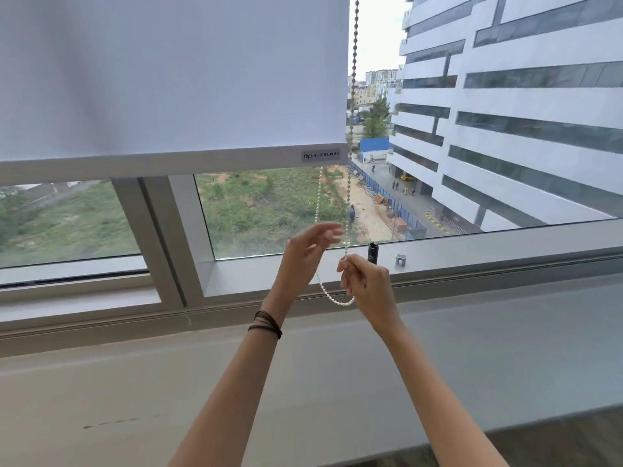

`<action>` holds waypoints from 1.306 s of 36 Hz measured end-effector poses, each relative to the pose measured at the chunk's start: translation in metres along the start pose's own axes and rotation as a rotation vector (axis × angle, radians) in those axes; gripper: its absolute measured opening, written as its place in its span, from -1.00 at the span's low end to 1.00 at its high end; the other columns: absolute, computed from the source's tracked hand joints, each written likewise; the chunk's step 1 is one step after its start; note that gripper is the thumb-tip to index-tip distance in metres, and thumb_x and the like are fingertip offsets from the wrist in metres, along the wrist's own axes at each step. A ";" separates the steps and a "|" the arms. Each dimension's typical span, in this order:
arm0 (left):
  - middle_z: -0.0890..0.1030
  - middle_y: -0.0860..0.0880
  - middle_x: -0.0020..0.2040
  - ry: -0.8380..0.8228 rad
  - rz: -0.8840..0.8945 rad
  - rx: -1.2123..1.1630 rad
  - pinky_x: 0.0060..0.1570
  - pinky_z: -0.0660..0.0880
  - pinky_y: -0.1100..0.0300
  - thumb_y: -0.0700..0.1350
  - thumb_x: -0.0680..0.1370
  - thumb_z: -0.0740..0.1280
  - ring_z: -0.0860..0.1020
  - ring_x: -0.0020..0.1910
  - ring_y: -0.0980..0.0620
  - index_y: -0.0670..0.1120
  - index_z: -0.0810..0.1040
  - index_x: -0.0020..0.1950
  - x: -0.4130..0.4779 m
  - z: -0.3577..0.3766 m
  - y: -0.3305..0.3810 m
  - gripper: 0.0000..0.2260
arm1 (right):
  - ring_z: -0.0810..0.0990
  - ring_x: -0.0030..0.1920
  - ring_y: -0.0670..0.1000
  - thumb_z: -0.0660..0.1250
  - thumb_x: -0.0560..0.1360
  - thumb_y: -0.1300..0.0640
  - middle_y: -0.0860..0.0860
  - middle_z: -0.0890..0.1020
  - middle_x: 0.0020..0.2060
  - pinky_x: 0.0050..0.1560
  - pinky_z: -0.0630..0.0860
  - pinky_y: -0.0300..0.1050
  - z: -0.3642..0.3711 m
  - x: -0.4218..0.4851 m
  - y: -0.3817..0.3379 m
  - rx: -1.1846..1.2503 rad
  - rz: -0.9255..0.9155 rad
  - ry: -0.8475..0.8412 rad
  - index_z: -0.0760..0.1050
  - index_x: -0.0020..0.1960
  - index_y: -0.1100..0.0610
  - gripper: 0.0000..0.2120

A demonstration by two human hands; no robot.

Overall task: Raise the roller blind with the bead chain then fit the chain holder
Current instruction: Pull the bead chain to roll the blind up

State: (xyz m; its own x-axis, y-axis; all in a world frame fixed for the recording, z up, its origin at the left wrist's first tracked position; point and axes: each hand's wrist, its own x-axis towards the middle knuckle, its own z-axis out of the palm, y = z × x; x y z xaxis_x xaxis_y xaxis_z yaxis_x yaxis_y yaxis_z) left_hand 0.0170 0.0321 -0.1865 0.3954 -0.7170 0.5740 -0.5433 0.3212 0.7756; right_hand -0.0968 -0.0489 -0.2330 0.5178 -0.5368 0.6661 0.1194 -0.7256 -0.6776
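Note:
A white roller blind (175, 72) covers the upper left of the window; its bottom bar (202, 160) hangs well above the sill. The white bead chain (352, 106) drops along the blind's right edge and loops below my hands. My right hand (367, 284) is shut on the right strand of the chain. My left hand (310, 251) is beside the left strand with its fingers spread, touching or nearly touching it. A small grey chain holder (400, 260) lies on the window frame, to the right of my hands.
A small black cylinder (373, 252) stands on the frame (505, 244) between my right hand and the holder. A wide grey sill (135, 382) runs below the window. A vertical mullion (161, 237) divides the panes at left.

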 end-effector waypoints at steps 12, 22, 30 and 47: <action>0.61 -0.08 -0.04 0.009 0.162 -0.297 -0.11 0.59 0.19 -0.23 0.66 0.07 0.62 -0.22 0.13 -0.28 0.33 0.37 0.063 0.011 0.117 -0.71 | 0.42 -0.56 -0.09 0.16 0.54 0.40 0.15 0.52 -0.52 -0.47 0.37 -0.32 -0.010 -0.007 -0.007 0.062 0.027 -0.038 0.46 -0.22 0.20 -0.77; 0.39 0.00 -0.38 0.338 0.243 -0.273 -0.54 0.23 0.36 -0.23 0.66 0.09 0.24 -0.53 0.19 -0.23 0.52 0.14 0.101 0.007 0.176 -0.77 | 0.55 -0.45 -0.13 0.17 0.58 0.27 -0.03 0.58 -0.44 -0.39 0.48 -0.31 -0.021 -0.002 -0.005 0.056 0.023 -0.041 0.51 -0.13 0.12 -0.81; 0.32 0.01 -0.47 0.320 0.370 -0.136 -0.41 0.21 0.28 -0.27 0.66 0.05 0.27 -0.50 0.14 -0.17 0.45 -0.13 0.096 0.014 0.178 -0.75 | 0.60 -0.25 -0.09 0.08 0.60 0.08 -0.01 0.64 -0.21 -0.25 0.51 -0.33 -0.040 0.040 -0.043 -0.012 -0.114 0.159 0.56 -0.08 0.20 -0.67; 0.26 -0.16 -0.41 0.255 0.363 -0.276 -0.56 0.20 0.34 -0.19 0.68 0.04 0.20 -0.51 0.06 -0.12 0.38 -0.18 0.077 -0.003 0.178 -0.74 | 0.63 -0.19 0.01 0.03 0.63 0.24 0.09 0.62 -0.17 -0.17 0.59 -0.19 -0.084 0.175 -0.204 0.431 -0.211 0.287 0.50 0.01 0.27 -0.73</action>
State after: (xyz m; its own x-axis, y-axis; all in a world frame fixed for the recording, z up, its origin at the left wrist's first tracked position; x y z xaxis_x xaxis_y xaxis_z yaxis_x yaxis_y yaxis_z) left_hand -0.0472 0.0363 -0.0034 0.4043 -0.3670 0.8378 -0.4774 0.6966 0.5355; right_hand -0.1015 -0.0314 0.0480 0.2014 -0.5385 0.8182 0.5623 -0.6205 -0.5467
